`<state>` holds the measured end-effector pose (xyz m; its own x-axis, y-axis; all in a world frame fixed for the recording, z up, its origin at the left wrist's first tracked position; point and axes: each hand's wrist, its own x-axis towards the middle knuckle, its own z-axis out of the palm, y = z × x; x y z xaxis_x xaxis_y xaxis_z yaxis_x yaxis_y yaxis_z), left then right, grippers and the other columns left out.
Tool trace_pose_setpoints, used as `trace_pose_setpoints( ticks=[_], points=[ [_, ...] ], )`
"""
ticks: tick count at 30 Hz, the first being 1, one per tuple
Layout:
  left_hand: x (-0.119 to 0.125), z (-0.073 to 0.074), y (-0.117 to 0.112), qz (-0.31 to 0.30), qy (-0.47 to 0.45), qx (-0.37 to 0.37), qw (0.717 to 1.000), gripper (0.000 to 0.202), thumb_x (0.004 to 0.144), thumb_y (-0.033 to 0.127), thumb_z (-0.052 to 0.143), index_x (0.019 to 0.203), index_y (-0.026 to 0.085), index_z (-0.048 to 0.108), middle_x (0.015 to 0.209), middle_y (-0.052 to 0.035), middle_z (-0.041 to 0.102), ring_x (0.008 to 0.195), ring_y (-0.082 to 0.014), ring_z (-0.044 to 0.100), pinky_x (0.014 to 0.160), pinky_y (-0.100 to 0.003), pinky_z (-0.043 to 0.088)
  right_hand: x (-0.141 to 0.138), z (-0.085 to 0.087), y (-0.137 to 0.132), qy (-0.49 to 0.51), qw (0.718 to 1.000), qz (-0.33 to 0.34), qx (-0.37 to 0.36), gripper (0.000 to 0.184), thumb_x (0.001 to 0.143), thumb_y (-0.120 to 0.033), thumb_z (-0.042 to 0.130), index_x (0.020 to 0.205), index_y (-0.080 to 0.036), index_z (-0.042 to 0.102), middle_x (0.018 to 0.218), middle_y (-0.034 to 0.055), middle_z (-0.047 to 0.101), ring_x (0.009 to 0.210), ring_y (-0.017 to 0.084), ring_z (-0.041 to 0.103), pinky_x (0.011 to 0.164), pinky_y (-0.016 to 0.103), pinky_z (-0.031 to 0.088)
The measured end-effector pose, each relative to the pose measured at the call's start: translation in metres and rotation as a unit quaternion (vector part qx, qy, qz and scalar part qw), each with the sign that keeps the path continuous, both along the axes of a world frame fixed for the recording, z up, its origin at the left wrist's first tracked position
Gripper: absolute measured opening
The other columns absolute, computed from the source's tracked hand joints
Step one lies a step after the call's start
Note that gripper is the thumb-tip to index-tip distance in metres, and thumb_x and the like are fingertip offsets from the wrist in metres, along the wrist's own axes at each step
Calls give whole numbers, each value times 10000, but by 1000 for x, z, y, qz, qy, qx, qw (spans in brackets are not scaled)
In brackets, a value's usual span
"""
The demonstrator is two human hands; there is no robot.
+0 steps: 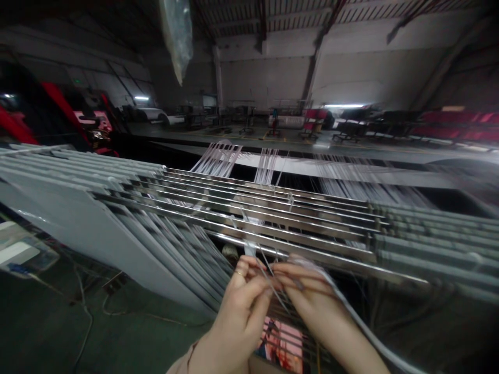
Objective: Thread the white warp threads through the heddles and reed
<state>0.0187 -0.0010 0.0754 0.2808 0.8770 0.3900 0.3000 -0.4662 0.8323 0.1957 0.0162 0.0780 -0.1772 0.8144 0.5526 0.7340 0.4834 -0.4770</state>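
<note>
Pale threads (277,296) run from between the loom's metal bars down to my fingertips. My left hand (241,301), with a ring on one finger, is closed in a pinch on them. Close by on the right, my right hand (307,285) has its fingertips drawn together at the same threads; its finger ends are partly blurred. A thicker white strand (362,324) passes beside the right wrist and runs off at the lower right. Just ahead of both hands lie the long shiny bars (273,236) of the loom frames.
Grey frame ends (128,254) stand in a row at the left. Sheets of white warp threads (218,158) stretch behind the bars. A plastic bag (177,39) hangs above. Below my hands glows a lit pink screen (283,343). Cables (83,306) trail over the floor.
</note>
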Motion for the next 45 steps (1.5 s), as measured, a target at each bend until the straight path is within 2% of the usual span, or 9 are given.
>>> trace_pose_setpoints(
  ticks=[3, 9, 16, 19, 23, 27, 36, 41, 45],
  points=[
    [5, -4, 2, -17, 41, -10, 999, 288, 905, 143, 476, 1019, 229, 726, 1134, -123, 574, 1161, -259, 492, 1063, -412, 347, -5, 7, 0, 28, 1000, 4, -3, 323, 879, -297, 494, 754, -260, 790, 848, 41, 777, 840, 217, 748, 632, 263, 624],
    [4, -4, 3, 1, -60, -32, 998, 238, 917, 194, 511, 918, 237, 746, 992, -77, 617, 1025, -222, 545, 962, -334, 417, -2, -2, 0, 89, 996, -12, -19, 270, 867, -383, 543, 824, -278, 788, 867, 42, 777, 814, 200, 749, 619, 254, 619],
    [4, -12, 8, 15, 45, -43, 998, 280, 861, 117, 470, 872, 184, 741, 969, -124, 633, 968, -257, 562, 902, -394, 446, -15, -2, 2, 156, 986, -32, -55, 207, 836, -267, 566, 741, -233, 748, 834, 47, 770, 774, 201, 738, 584, 274, 615],
    [1, -23, 15, 37, -49, -74, 995, 223, 869, 185, 504, 876, 179, 727, 949, -99, 651, 955, -236, 589, 889, -363, 456, -11, 1, -8, 184, 981, -55, -18, 141, 818, -271, 623, 720, -232, 717, 759, 27, 752, 690, 193, 724, 564, 268, 599],
    [-2, -34, 18, 43, -221, -187, 956, 367, 847, 331, 600, 1173, 163, 596, 801, -21, 648, 755, -167, 622, 728, -279, 474, 6, 4, -38, 193, 975, -65, 91, 110, 874, -206, 609, 913, -272, 688, 856, -19, 736, 837, 149, 699, 791, 251, 559],
    [-5, -29, 11, -12, -214, -258, 942, 361, 812, 481, 642, 921, 137, 643, 546, 58, 509, 539, -116, 500, 589, -237, 401, 23, 9, -60, 40, 993, -16, 108, 249, 880, -170, 592, 1089, -283, 667, 954, -2, 722, 868, 163, 686, 805, 253, 552],
    [-6, 0, -18, -27, -216, -201, 955, 235, 873, 408, 601, 853, 181, 656, 647, 28, 568, 611, -114, 528, 586, -203, 409, 16, 27, -53, -18, 998, 44, -45, 201, 921, -221, 520, 996, -296, 691, 853, -29, 731, 784, 144, 720, 657, 194, 574],
    [2, 0, -26, -86, -77, -83, 990, 186, 934, 254, 510, 898, 209, 686, 841, -25, 662, 822, -159, 610, 765, -242, 434, 3, 28, -36, -11, 981, 101, -168, 234, 924, -208, 505, 913, -257, 733, 836, -8, 749, 824, 180, 722, 761, 275, 574],
    [6, -8, -21, -82, 1, -67, 994, 210, 931, 178, 485, 851, 192, 678, 825, -34, 658, 821, -167, 609, 764, -250, 426, 8, 15, -31, 21, 991, 65, -115, 167, 901, -243, 567, 857, -246, 728, 860, 11, 749, 851, 193, 710, 797, 293, 556]
  ],
)
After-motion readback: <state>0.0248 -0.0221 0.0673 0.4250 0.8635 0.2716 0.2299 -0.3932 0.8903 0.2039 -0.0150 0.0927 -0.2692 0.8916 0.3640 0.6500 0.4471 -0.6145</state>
